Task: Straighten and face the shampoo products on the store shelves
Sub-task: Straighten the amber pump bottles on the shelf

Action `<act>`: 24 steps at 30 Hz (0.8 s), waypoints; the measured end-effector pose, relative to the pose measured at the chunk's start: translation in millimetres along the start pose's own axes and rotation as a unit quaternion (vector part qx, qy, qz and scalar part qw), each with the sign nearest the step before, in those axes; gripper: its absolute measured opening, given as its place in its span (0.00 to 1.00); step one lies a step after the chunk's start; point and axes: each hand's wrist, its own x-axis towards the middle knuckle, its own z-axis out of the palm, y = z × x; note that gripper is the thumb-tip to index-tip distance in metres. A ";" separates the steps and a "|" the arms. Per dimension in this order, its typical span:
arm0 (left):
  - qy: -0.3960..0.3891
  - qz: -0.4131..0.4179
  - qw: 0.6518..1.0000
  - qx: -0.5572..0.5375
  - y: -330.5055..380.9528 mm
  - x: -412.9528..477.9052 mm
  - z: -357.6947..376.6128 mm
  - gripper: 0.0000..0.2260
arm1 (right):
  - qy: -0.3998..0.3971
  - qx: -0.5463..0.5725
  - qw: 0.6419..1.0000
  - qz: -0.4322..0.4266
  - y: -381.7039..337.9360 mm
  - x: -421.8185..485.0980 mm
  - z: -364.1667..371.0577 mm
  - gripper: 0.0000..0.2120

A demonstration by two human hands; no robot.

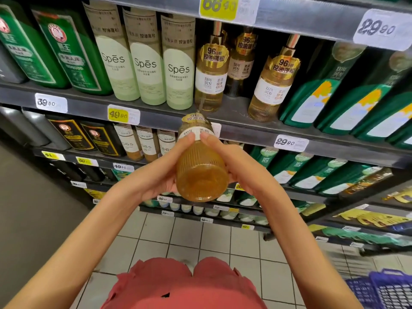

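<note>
I hold an amber ribbed shampoo bottle (201, 172) with a white label and gold collar in front of the shelf, its base toward me. My left hand (160, 172) grips its left side, thumb on the label. My right hand (236, 166) grips its right side, thumb beside the other. On the shelf (236, 114) behind stand matching amber bottles: one at the left (210, 72), one set further back (242, 61), one leaning at the right (273, 83). A gap lies between the left and right ones.
Three pale green Spes bottles (147, 59) stand left of the amber ones, dark green bottles (66, 50) further left. Green bottles (334, 92) lean at the right. Lower shelves hold more products. A blue basket (383, 291) sits on the tiled floor at the bottom right.
</note>
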 end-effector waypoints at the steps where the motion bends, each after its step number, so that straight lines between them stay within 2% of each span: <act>1: -0.004 0.006 1.000 0.001 -0.2 0.2 0.4 0.25 | 0.007 -0.003 1.000 -0.004 2.0 -1.0 -0.1 0.31; 4: 0.009 0.041 0.997 0.062 0.2 -0.4 3.4 0.21 | 0.025 0.003 0.998 -0.049 12.3 -7.7 1.5 0.31; 7: 0.045 0.079 0.984 0.151 0.5 8.4 8.1 0.24 | 0.053 -0.007 0.991 -0.119 24.5 -16.3 2.4 0.23; 11: 0.036 0.102 0.982 0.157 11.1 28.8 19.0 0.22 | 0.114 0.023 0.982 -0.146 29.8 -6.8 -13.1 0.33; 13: 0.026 0.115 0.981 0.153 23.8 40.8 22.9 0.19 | 0.148 0.022 0.975 -0.163 25.1 0.7 -22.7 0.29; 17: 0.039 0.133 0.975 0.175 50.2 64.1 26.5 0.14 | 0.208 0.019 0.958 -0.197 11.8 18.1 -38.5 0.11; 24: 0.097 0.196 0.957 0.189 63.9 79.2 26.0 0.16 | 0.312 0.017 0.920 -0.236 1.8 49.7 -54.6 0.11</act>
